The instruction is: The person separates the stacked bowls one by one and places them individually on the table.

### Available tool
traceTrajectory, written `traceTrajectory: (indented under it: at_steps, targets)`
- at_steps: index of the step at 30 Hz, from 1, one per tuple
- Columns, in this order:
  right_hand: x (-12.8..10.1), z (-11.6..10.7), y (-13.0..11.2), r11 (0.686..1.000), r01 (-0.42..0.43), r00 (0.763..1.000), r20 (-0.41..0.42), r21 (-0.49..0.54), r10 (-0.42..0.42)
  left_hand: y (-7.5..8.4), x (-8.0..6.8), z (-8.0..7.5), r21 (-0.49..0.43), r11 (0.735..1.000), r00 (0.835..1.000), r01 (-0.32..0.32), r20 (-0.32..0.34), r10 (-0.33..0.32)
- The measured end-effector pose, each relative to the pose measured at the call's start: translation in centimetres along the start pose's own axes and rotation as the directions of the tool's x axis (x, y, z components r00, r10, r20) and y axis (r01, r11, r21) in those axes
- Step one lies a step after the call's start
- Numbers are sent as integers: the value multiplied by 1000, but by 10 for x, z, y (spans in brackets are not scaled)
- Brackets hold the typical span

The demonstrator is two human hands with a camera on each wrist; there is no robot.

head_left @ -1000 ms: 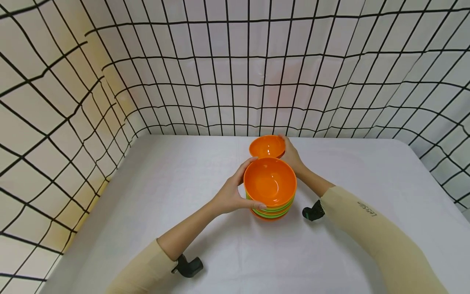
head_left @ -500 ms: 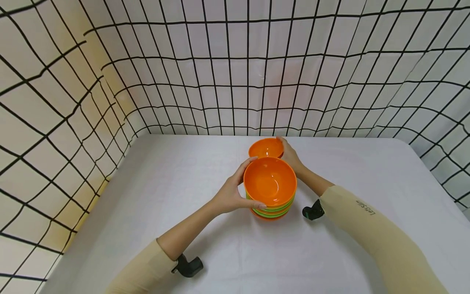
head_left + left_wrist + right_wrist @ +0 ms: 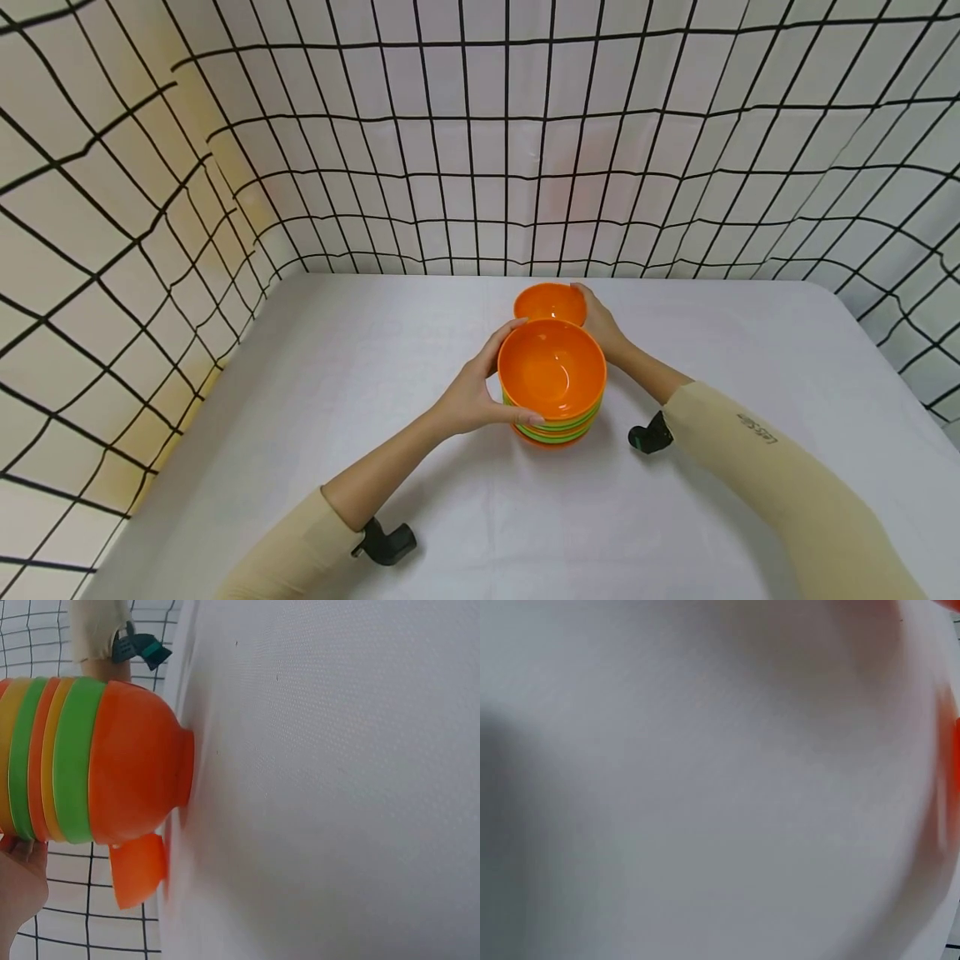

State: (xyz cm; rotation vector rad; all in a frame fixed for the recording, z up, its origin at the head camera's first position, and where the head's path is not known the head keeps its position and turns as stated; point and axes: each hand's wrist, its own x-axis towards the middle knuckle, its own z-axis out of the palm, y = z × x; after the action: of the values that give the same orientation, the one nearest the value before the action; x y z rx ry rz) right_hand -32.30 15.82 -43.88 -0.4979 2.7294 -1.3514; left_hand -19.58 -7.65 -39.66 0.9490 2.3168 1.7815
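Note:
In the head view, my left hand holds the upper part of a stack of nested bowls, thumb in front and fingers round the far left side. An orange bowl tops the stack; green, yellow and orange layers show below. Directly behind is a smaller orange bowl, partly hidden by the stack. My right hand grips that smaller bowl at its right side. From the left wrist, the stack's orange bottom bowl rests on its foot. A blurred orange patch edges the right wrist view.
A white-covered table lies under everything. Black grid netting over pale sheeting rises along the back and sides. Small black devices hang from the left sleeve and the right sleeve.
The smaller orange bowl and my right hand have shifted slightly right and nearer. My left hand and the stack have stayed in place.

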Motion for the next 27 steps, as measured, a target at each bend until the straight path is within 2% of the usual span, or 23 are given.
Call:
traceTrajectory:
  at_steps: [10, 17, 27]
  targets:
    - [-4, -2, 5, 999, 23, 999, 27, -35, -22, 1, 0, -1, -11, 1000, 1000, 4, -4, -4]
    - [-9, -2, 4, 999, 2, 999, 40, -48, 0, 2, -2, 1, -26, 1000, 1000, 15, -6, -16]
    - [-24, -8, 6, 990, 74, 997, 39, -122, -70, 14, -10, 9, -25, 1000, 1000, 19, -14, -20]
